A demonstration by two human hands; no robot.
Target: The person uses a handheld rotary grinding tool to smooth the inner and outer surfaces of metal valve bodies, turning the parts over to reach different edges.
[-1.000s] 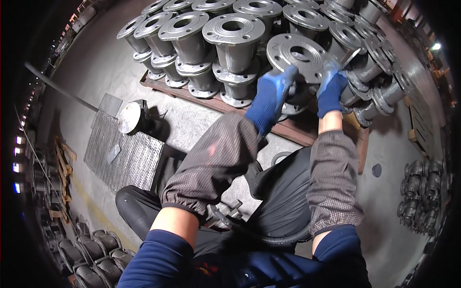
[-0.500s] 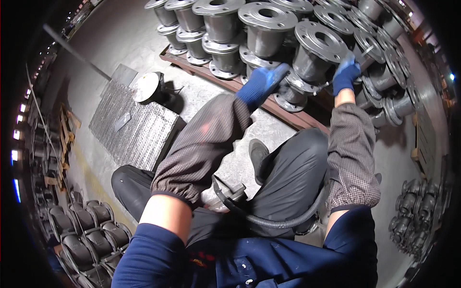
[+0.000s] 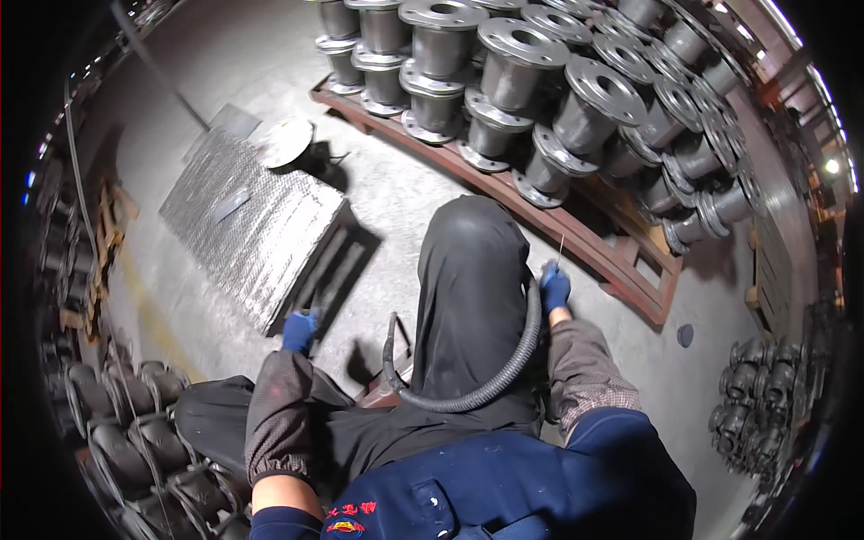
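Note:
My right hand, in a blue glove, is closed around a thin rod that points upward beside my raised knee, near the red-brown rack. My left hand, also gloved in blue, is low beside the near corner of a silver, ridged-top table. Its fingers are too small and dark to read, and whether it touches the table I cannot tell. A black corrugated hose curves across my lap and around the knee.
Grey flanged pipe pieces stand stacked on a red-brown metal rack. A round pale disc is at the table's far side. More metal castings lie at left and others at right, near a wooden pallet.
Both hands have drawn back from the flanged pipes toward my body. The left went to beside the silver table; the right came down beside my knee with the rod. My knee rose.

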